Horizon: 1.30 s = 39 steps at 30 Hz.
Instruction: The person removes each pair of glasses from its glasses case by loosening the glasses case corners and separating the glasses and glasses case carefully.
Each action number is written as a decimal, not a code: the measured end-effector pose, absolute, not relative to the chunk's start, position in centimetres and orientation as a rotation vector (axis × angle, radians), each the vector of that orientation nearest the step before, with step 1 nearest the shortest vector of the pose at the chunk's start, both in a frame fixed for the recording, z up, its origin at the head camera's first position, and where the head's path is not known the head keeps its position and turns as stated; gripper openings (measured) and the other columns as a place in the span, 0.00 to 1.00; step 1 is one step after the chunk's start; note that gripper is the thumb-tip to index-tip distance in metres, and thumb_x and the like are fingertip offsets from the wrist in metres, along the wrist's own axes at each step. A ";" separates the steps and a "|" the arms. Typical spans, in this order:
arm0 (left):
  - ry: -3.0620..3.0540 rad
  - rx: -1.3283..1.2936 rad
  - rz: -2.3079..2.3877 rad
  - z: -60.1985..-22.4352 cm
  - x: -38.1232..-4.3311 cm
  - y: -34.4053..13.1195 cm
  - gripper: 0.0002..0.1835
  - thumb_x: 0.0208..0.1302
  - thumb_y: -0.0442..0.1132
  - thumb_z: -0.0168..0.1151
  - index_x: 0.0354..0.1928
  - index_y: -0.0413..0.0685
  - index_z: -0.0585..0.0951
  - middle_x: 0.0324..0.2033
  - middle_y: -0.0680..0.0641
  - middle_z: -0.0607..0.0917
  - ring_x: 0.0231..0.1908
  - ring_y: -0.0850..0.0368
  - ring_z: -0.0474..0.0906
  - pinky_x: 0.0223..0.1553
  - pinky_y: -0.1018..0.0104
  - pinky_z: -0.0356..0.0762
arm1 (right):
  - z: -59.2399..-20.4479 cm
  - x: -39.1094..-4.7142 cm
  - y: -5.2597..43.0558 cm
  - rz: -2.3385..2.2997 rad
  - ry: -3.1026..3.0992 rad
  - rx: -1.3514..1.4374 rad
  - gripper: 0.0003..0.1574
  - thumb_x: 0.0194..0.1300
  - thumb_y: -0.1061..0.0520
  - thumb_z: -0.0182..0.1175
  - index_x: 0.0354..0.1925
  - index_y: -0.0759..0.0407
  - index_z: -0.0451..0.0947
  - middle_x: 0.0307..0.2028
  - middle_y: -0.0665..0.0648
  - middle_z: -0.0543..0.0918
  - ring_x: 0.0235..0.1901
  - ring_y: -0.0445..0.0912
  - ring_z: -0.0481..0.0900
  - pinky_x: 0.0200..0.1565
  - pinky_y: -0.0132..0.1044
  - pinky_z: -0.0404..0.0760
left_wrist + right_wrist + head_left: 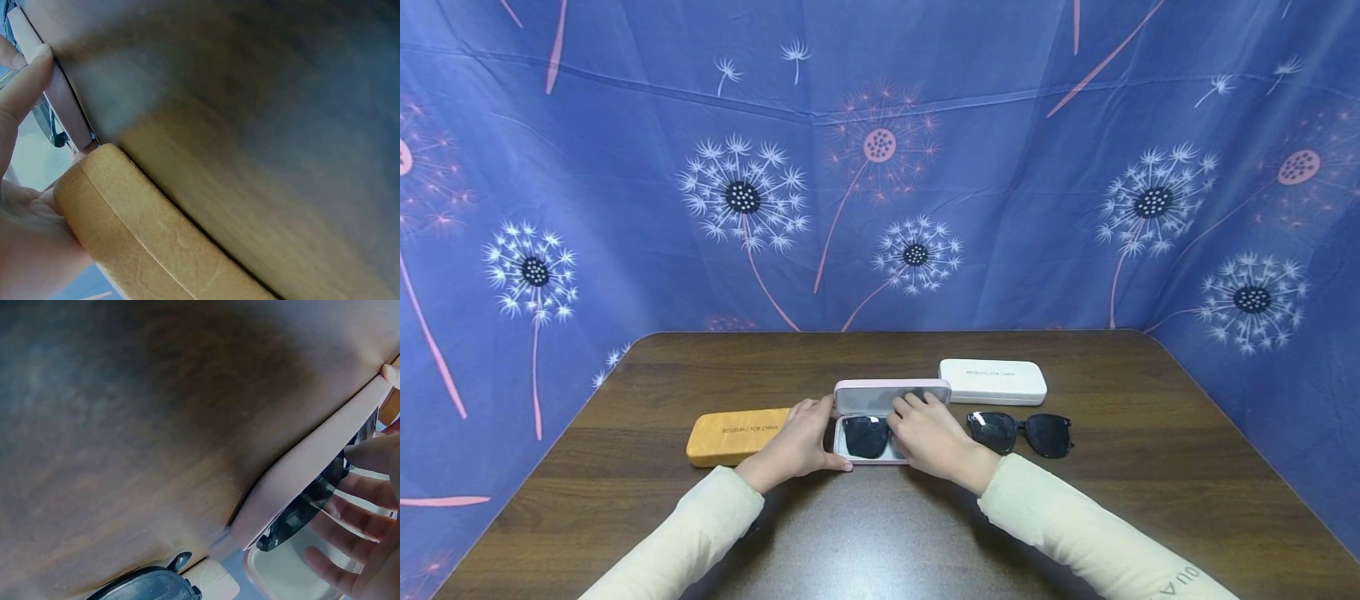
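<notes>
Right hand [928, 433] palm down, pinching sunglasses [865, 438], left hand [801, 442] gripping pink case [880, 384] at its left end

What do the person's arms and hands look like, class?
The left hand and right hand wear no gloves. The left sleeve and right sleeve are long and pale cream, ending in close-fitting cuffs at the wrists. Partial grey lettering marks the right one, cut off by the picture's lower edge.
</notes>
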<state>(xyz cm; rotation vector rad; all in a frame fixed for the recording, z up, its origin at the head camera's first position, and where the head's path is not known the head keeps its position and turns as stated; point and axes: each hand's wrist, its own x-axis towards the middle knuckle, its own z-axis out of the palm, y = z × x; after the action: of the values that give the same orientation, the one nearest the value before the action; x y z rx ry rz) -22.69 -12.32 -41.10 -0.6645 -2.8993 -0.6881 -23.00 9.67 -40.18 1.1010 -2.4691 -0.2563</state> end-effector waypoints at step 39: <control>-2.893 -0.678 -0.660 -41.1 -22.7 -12.3 0.47 0.28 0.52 0.79 0.53 0.38 0.69 0.39 0.48 0.81 0.48 0.48 0.71 0.60 0.50 0.58 | -39.6 -22.6 9.2 -0.166 -2.404 1.023 0.11 0.46 0.51 0.65 0.30 0.53 0.78 0.28 0.49 0.78 0.29 0.46 0.76 0.30 0.38 0.72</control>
<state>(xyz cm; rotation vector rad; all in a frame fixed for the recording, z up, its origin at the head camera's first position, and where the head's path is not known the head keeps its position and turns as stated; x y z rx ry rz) -22.70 -12.31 -41.12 -0.6780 -2.8934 -0.6597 -22.59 9.20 -39.56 1.0235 -2.4043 -0.1658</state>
